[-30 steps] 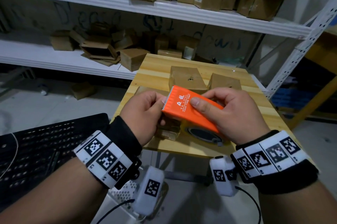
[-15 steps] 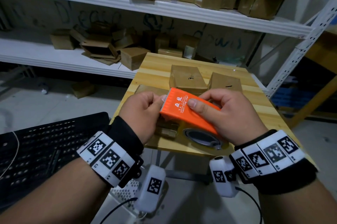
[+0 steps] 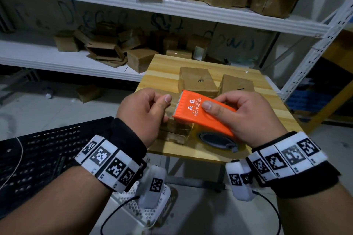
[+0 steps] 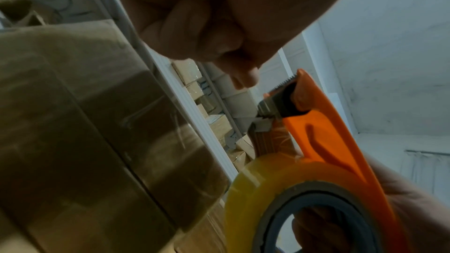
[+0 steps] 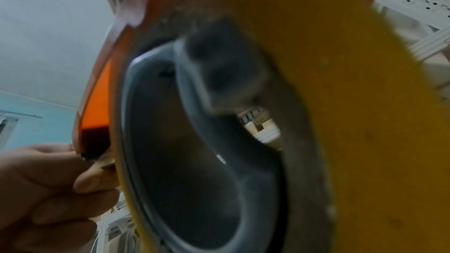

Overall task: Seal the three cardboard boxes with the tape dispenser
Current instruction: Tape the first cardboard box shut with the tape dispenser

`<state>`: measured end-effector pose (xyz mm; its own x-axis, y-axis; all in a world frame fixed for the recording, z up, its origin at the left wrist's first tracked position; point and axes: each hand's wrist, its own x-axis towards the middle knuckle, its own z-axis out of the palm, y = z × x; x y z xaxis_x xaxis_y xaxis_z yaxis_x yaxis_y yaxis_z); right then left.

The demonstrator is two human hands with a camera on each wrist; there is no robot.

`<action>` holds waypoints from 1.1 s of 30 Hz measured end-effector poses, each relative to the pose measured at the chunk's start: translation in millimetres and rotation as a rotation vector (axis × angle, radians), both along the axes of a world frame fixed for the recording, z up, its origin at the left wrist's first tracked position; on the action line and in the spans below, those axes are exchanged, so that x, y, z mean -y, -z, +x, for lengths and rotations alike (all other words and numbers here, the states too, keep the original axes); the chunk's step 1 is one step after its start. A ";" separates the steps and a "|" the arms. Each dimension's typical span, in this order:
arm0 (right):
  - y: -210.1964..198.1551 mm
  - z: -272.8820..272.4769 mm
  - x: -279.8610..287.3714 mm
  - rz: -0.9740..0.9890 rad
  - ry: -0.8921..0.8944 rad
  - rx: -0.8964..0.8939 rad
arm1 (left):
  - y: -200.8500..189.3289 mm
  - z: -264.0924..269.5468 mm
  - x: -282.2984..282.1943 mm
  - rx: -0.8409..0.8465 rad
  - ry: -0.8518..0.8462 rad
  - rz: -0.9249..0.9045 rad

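My right hand [image 3: 215,102] grips the orange tape dispenser [image 3: 198,118], thumb on its top plate, holding it above the table's near edge. Its yellowish tape roll [image 3: 215,140] hangs below; the right wrist view is filled by the roll [image 5: 365,122]. My left hand [image 3: 165,103] pinches the clear tape end just left of the toothed blade [image 4: 284,82]. A cardboard box [image 3: 174,129] sits under my hands, glossy tape showing on its side [image 4: 97,141]. Two more boxes [image 3: 197,81] [image 3: 236,84] stand behind it on the wooden table [image 3: 158,74].
A white metal shelf [image 3: 57,57] behind the table holds many loose cardboard boxes on two levels. At lower left stands a black perforated crate [image 3: 38,154]. A white shelf upright [image 3: 313,51] rises to the right of the table.
My left hand has drawn away to the left from the dispenser's blade, opening a gap spanned by tape. The dispenser has stayed in my right hand, shifted slightly away from me.
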<state>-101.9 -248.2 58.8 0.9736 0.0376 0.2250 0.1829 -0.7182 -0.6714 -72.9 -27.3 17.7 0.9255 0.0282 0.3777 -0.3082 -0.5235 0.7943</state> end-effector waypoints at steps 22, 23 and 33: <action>12.3 7.8 10.8 -0.033 0.130 -0.033 | -1.5 16.4 -28.6 -0.083 -0.106 -0.051; 12.1 9.1 9.5 -0.031 0.131 -0.037 | -1.7 19.1 -29.0 -0.082 -0.117 -0.048; 15.6 16.5 17.8 0.002 0.180 -0.081 | 8.1 41.4 -44.5 -0.101 -0.183 -0.135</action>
